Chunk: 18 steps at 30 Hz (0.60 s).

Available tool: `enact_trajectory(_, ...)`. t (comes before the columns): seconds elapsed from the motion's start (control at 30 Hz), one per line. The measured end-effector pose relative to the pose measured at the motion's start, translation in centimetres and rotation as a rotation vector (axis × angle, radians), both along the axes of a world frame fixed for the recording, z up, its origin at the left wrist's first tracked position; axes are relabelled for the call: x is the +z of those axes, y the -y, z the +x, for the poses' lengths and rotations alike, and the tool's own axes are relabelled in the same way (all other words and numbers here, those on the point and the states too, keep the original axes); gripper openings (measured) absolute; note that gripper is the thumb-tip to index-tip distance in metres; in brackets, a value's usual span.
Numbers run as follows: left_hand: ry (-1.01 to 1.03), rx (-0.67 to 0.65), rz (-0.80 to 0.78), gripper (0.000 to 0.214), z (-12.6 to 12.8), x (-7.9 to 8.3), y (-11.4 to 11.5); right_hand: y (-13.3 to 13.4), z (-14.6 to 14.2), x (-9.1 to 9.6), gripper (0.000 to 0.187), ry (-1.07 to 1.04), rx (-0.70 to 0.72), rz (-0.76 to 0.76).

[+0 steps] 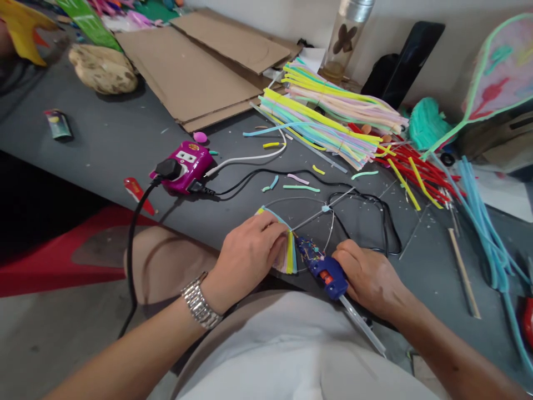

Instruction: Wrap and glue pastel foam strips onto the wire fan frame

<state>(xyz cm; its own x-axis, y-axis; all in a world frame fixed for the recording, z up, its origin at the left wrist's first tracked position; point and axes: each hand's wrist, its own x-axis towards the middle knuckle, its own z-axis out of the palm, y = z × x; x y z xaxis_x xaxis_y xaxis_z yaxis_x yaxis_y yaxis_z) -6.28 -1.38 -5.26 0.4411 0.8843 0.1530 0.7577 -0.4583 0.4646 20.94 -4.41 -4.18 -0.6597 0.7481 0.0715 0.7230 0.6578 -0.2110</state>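
The left hand (pixel 250 255) is closed over a fan of soft strips (pixel 283 256) in pink, yellow and green, and it holds them against a thin wire ring (pixel 287 198). A silver watch (pixel 201 300) sits on that wrist. The right hand (pixel 370 278) is wrapped tight around a blue glue gun (pixel 322 272). The tip of the gun points at the fan, just beside the left hand. A clear glue stick (pixel 362 325) pokes out of the back of the gun.

The ring lies right in front of the hands, on the gray bench (pixel 104 139). Only one small part of it has strips on. Most of the ring is bare wire, and a straight thin rod (pixel 320 212) runs across it.

Ahead of the hands are big bunches of bendy pastel strips (pixel 320 130), long and flat. To the right of those is a heap of red sticks (pixel 416 166), and past the right hand lie blue tubes (pixel 487 233). To the left of the ring is a shiny pink power box (pixel 187 166) with a black cord (pixel 266 178). Far ahead are flat brown cardboard sheets (pixel 183 72).
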Motion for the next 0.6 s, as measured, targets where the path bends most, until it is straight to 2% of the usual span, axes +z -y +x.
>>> enact_trajectory(0.27,0.031,-0.009,0.011,0.018,-0.06,-0.21,0.05,-0.28,0.42,-0.28,0.017,0.026,0.043,0.013)
enact_trajectory(0.43,0.029,-0.002,0.003,0.017,0.00,-0.04,0.10,-0.51,0.20,0.19,0.017,0.030,0.053,0.054)
enact_trajectory(0.53,0.037,0.007,0.016,0.018,0.10,0.00,0.14,-0.53,0.14,0.47,0.020,-0.064,0.049,0.044)
enact_trajectory(0.6,0.039,0.018,0.033,0.017,0.18,0.00,0.20,-0.31,0.42,0.59,0.022,-0.205,0.042,0.002)
